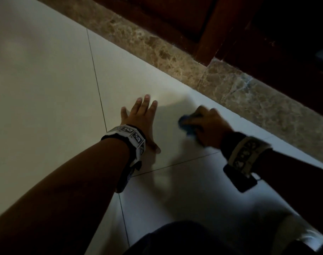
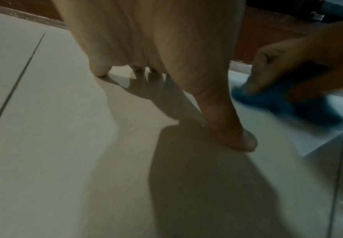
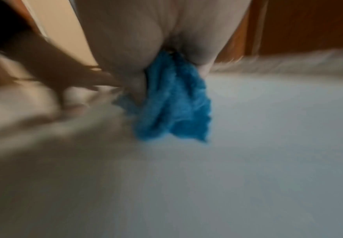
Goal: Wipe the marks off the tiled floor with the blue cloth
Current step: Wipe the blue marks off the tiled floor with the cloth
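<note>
The right hand [image 1: 210,124] has its grip closed round the bunched blue cloth [image 1: 186,124], pressing it to the tiled floor [image 1: 46,89] near the floor's edge along the marble threshold [image 1: 230,85], probably so the wad scrubs harder (blur suggests it is mid-stroke). The left hand [image 1: 140,122] lies flat, fingers spread and holding nothing, just beside it, likely bracing the person's weight. No marks are discernible.

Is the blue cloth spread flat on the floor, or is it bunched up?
Bunched up. The blue cloth hangs in crumpled folds from the right hand, whose fingers curl round it.
</note>
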A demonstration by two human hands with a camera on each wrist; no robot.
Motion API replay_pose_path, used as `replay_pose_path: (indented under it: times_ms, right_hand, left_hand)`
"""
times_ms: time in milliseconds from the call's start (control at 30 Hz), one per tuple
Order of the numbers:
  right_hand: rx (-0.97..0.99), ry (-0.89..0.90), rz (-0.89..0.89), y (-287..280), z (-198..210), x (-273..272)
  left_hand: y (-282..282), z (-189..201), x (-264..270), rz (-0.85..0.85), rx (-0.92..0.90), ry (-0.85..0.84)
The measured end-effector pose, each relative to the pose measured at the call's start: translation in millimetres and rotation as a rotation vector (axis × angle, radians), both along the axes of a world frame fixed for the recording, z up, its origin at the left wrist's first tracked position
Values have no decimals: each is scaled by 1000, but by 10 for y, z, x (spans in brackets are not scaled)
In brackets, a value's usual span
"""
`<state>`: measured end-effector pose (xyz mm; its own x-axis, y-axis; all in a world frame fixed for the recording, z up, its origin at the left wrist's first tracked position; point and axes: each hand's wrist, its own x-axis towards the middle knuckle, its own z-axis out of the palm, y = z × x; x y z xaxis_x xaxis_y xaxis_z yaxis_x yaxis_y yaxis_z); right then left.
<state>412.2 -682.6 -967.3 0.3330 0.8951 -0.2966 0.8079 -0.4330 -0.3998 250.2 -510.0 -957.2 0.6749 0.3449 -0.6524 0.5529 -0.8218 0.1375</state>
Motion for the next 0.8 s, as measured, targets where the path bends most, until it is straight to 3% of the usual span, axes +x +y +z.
replay_pose_path:
  times_ms: [100,167,233,300,400,467,567,633,667,700,800]
  right_hand:
    - [-51,-132,-345,39,-43,329]
    - [-61,-186,-404,59,-12,124]
    - [-33,-160,-273,55,11,-299]
    - [-20,-62,-25,-50,28,-729]
    - [-5,-6,363,-291,79,-809]
    - [-3,-61,341,-312,64,-502]
    - [79,-276,39,-288,-38,122]
    - [44,-279,-215,-267,-73,191]
    - [32,-290,-244,-253,-94,79]
    - [21,-289,-210,-233,-63,-83]
    - [65,-174,135,-381,33,-579]
  left_hand:
    - [-16,46,-7,2,-2,10]
    - [-20,41,-7,-3,9,2]
    - [-13,13,2,-3,23,-6]
    - [-17,-9,20,16,24,-8]
    - [-21,-21,34,17,30,-8]
    - [-11,-18,24,8,31,-11]
    - [-18,-4,9,2,21,0]
    - [-15,4,6,-1,20,5]
    - [-11,2,7,1,19,6]
    - [-13,6,10,4,21,5]
    - [-39,20,26,17,36,-3]
